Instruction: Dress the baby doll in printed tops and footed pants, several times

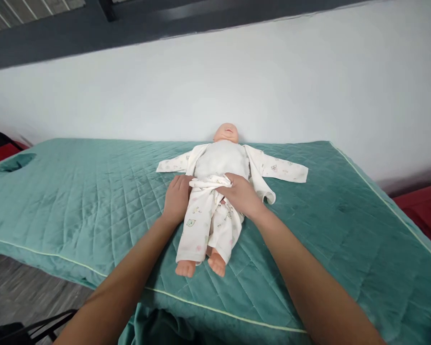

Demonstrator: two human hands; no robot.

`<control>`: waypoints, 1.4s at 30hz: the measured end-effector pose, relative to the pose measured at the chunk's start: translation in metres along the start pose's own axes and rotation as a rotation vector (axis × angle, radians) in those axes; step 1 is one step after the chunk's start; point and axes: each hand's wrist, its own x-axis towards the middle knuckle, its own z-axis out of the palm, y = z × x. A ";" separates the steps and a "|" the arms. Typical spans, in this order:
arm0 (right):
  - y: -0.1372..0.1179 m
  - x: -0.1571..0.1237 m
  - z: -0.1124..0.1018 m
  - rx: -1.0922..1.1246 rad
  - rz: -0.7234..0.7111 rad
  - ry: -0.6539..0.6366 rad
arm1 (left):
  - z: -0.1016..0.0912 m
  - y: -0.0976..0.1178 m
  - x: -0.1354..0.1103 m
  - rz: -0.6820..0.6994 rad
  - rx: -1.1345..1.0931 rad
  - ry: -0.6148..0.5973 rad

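Observation:
A baby doll [227, 133] lies on its back, feet toward me, its white padded torso [221, 159] bare at the front. Its printed white jacket [283, 168] is spread apart with both sleeves stretched outward. White printed pants [196, 225] cover the legs, and the bare feet [185, 268] stick out below. At the waistband's right side, my right hand [242, 194] pinches the bunched cloth between thumb and fingers. My left hand [178, 196] is against the left side of the waistband, its fingertips partly hidden by the doll's hip.
The doll rests on a quilted green bed cover [104, 201] with a hole [16, 163] at far left. A white wall [201, 86] stands directly behind. Red surfaces [425, 206] show at the right edge. A black strapped object [32, 330] is at lower left on the grey floor.

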 end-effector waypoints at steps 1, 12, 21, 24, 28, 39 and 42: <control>-0.001 0.000 0.001 -0.010 0.005 0.012 | -0.001 0.000 0.000 -0.003 -0.016 0.005; 0.003 0.003 -0.028 0.364 -0.005 0.325 | -0.004 -0.016 0.027 -0.322 -0.600 0.168; 0.059 0.024 -0.058 -0.183 0.146 0.749 | 0.033 -0.050 0.104 -0.623 -0.386 0.005; 0.066 0.025 -0.055 -0.253 0.181 0.705 | 0.033 -0.046 0.096 -0.571 -0.161 -0.152; 0.064 0.024 -0.050 -0.297 0.172 0.671 | 0.028 -0.034 0.085 -0.475 -0.057 -0.321; 0.061 0.020 -0.068 -0.237 0.404 0.599 | -0.004 -0.073 0.081 -0.718 -0.175 -0.311; 0.062 0.015 -0.084 -0.365 0.393 0.574 | -0.005 -0.088 0.071 -0.629 0.002 -0.315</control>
